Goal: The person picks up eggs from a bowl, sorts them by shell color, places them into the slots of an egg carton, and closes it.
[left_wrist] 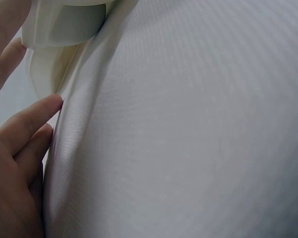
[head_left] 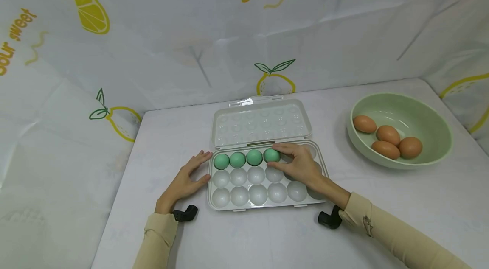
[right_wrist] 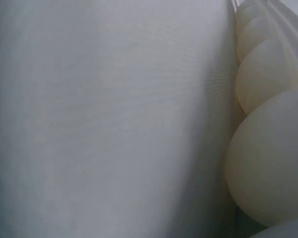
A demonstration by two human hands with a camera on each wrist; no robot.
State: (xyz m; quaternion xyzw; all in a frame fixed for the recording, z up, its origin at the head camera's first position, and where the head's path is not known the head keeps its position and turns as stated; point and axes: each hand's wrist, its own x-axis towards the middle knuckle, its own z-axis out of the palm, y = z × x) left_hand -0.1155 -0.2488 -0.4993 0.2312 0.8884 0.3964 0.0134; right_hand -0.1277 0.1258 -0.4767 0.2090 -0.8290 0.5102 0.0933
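Note:
In the head view a white plastic egg box point(head_left: 228, 177) lies on the table, its clear lid point(head_left: 262, 121) folded back behind it. Three green eggs point(head_left: 237, 160) sit at the left of the back row. My right hand point(head_left: 299, 166) reaches over the box and pinches a fourth green egg point(head_left: 271, 155) between thumb and fingers, at the cup to their right. The left hand point(head_left: 184, 182) touches the box's left edge with outstretched fingers and thumb. Up close in the left wrist view, fingers point(left_wrist: 32, 116) rest beside the box. The right wrist view shows the undersides of cups point(right_wrist: 273, 153).
A pale green bowl point(head_left: 439, 150) with several brown eggs point(head_left: 388, 135) stands at the right of the table. Behind the table hangs a white cloth point(head_left: 172, 48) printed with lemons. A black wrist camera point(head_left: 330, 219) juts out below the right cuff.

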